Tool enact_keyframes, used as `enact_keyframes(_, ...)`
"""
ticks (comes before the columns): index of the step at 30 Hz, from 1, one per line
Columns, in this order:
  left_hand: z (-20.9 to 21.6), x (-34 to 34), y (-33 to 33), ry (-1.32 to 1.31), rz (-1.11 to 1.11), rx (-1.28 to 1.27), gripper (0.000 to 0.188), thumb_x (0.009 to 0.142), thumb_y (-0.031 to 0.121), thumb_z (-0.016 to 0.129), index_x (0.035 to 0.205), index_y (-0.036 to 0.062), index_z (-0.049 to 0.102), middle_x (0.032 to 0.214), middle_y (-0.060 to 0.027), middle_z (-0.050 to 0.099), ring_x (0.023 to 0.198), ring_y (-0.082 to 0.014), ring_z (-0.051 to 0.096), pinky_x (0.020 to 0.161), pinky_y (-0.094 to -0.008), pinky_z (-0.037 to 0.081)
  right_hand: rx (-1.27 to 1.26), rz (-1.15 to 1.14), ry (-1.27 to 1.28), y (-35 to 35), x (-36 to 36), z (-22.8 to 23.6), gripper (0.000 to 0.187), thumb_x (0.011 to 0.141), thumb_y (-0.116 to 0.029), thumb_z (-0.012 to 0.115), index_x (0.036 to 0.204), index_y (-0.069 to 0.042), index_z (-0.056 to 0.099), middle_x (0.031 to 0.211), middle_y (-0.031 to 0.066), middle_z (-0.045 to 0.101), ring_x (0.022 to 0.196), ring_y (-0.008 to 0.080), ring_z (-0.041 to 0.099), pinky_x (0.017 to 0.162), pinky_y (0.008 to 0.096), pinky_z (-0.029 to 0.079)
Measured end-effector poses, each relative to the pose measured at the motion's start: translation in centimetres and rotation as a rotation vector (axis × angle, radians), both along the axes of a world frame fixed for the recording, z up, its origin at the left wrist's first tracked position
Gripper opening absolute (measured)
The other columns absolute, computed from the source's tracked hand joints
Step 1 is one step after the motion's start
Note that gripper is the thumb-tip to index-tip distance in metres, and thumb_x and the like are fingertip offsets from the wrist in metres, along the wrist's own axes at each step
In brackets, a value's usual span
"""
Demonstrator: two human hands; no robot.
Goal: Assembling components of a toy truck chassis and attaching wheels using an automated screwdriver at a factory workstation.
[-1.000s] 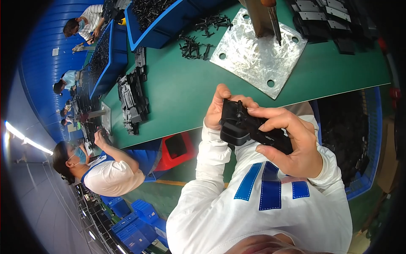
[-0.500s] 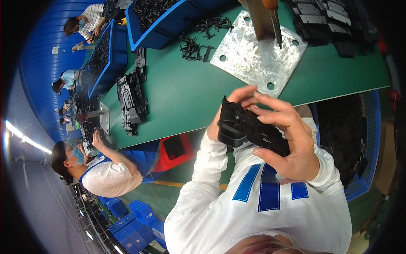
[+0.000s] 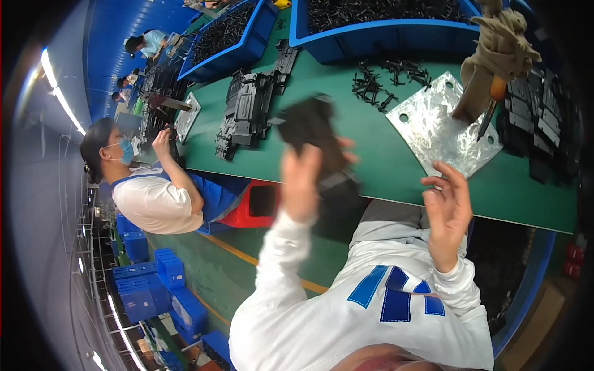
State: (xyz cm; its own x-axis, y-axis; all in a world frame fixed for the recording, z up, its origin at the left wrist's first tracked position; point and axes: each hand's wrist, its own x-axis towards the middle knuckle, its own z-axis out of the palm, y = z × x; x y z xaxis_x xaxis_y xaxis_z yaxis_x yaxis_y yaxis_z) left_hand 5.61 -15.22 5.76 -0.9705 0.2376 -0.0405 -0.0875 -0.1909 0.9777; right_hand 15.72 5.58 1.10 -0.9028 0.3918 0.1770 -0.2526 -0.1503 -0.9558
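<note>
"Black plastic part (image 3: 312, 117), up over the green table (image 3: 377, 154), near its edge! Who has it?"

"Left hand (image 3: 301, 179), grasping it; the part lies just beyond that hand and slightly right."

"And the right hand (image 3: 448, 216)?"

"Well apart, off to the part's right, fingers loosely curled, nothing in them."

"Which way does it point?"

"Blurred, but its long axis seems slanted: far end leftward, near end rightward."
</note>
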Motion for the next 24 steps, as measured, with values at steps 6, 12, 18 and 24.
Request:
enact_keyframes(6, 1.7, -14.8, -15.5, 0.623, 0.638, -1.07, 0.03, 0.101, 0.021, 0.05, 0.126, 0.0059, 0.052, 0.096, -0.016, 0.07, 0.08, -0.03, 0.068, 0.074, -0.0382, 0.052, 0.319, -0.378, 0.029, 8.0, 1.8, -0.4, 0.031, 0.093, 0.002, 0.054, 0.125, 0.005, 0.055, 0.133, 0.016, 0.055, 0.104, 0.0218, 0.06, 0.094, 0.0331, 0.048)
enact_keyframes(12, -1.9, -25.1, -20.9, 0.2, 0.663, -1.771, 0.04, 0.094, 0.047, 0.054, 0.13, 0.029, 0.053, 0.117, -0.0199, 0.065, 0.111, -0.0434, 0.061, 0.09, -0.0582, 0.046, 0.46, -0.689, -0.089, 15.1, 5.0, -0.2, 0.029, 0.099, -0.002, 0.052, 0.128, 0.001, 0.056, 0.137, 0.0121, 0.056, 0.107, 0.0196, 0.062, 0.089, 0.0302, 0.048)
enact_keyframes(18, -6.3, -31.0, -26.0, 0.056, 0.581, -1.715, 0.064, 0.084, 0.051, 0.062, 0.139, 0.0199, 0.048, 0.132, -0.0197, 0.06, 0.123, -0.0401, 0.056, 0.107, -0.0545, 0.034, -0.075, 0.121, 0.331, 10.0, 5.7, 5.7, 0.025, 0.102, -0.029, 0.05, 0.092, -0.006, 0.051, 0.074, 0.0072, 0.049, 0.065, 0.0208, 0.051, 0.061, 0.0296, 0.045)
enact_keyframes(24, -4.8, -32.0, -25.9, 0.016, 0.259, -1.271, 0.091, 0.068, 0.03, 0.081, 0.145, 0.0027, 0.042, 0.131, -0.0241, 0.058, 0.122, -0.0349, 0.056, 0.105, -0.0393, 0.043, -0.615, 0.882, 0.501, 4.8, 2.8, 12.2, 0.024, 0.095, -0.027, 0.065, 0.094, -0.003, 0.067, 0.099, 0.0147, 0.063, 0.086, 0.0306, 0.062, 0.072, 0.0374, 0.054)
